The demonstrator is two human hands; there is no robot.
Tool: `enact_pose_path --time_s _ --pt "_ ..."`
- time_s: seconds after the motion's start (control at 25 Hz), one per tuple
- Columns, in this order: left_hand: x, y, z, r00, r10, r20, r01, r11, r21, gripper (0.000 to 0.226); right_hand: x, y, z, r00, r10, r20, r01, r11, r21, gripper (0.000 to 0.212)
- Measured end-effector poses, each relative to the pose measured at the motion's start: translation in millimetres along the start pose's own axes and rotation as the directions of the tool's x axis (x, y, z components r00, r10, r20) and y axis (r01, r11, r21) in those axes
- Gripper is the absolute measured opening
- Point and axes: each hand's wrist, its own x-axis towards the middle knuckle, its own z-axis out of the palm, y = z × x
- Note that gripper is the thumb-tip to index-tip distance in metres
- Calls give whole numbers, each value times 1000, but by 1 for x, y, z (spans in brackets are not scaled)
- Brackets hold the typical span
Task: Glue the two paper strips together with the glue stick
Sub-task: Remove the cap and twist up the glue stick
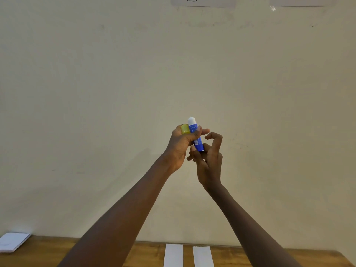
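Observation:
I hold a blue glue stick (195, 132) upright in front of the wall, its white glue tip bare at the top. My left hand (180, 147) grips the tube's middle and also keeps the yellow cap (185, 129) tucked against its palm. My right hand (209, 158) pinches the tube's bottom end between thumb and fingers. Two white paper strips (173, 255) (203, 256) lie side by side, apart, on the wooden table (150, 253) at the bottom edge of the view.
A small white stack of paper (12, 241) lies at the table's far left corner. A plain beige wall (96, 93) fills most of the view, with two sheets (204, 1) taped near the top.

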Motion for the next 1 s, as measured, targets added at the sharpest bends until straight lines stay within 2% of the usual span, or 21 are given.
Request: enact_pose_path --time_s 0.08,0.2,0.28,0.4,0.48,0.6,0.68,0.76,0.88,1.0 --pt "-1 2 2 1000 19 -1 -19 1000 -11 4 -1 -1 3 999 20 -37 -20 1000 2 31" --pt "0 4 0 999 39 -10 -39 999 10 4 0 -3 2 985 23 -171 -36 997 -73 46" --pt "-1 4 -2 998 54 -23 -54 998 17 5 3 -4 1 981 -9 -193 -13 994 -111 45" --pt "-2 5 -5 997 66 -31 -66 998 -4 3 2 -6 1 998 11 -66 -18 995 -99 31" --pt "-2 5 -7 997 65 -30 -65 998 0 5 1 -6 2 998 53 31 -53 999 -8 33" --pt "-1 1 -8 997 60 -38 -58 998 34 4 4 -6 -1 995 101 11 -101 992 72 42" --pt "-2 0 -8 998 50 -43 -48 998 27 4 4 -5 0 997 69 -23 -69 998 -13 55" --pt "-2 0 -7 998 45 -47 -45 999 4 4 1 -5 2 999 37 -6 -38 994 -103 50" --pt "-2 1 -6 996 22 -88 -20 1000 20 7 0 -3 2 992 84 91 -84 996 -5 37" --pt "-3 -2 -6 996 19 -83 -17 999 27 5 -2 -3 2 989 101 107 -107 993 43 41"
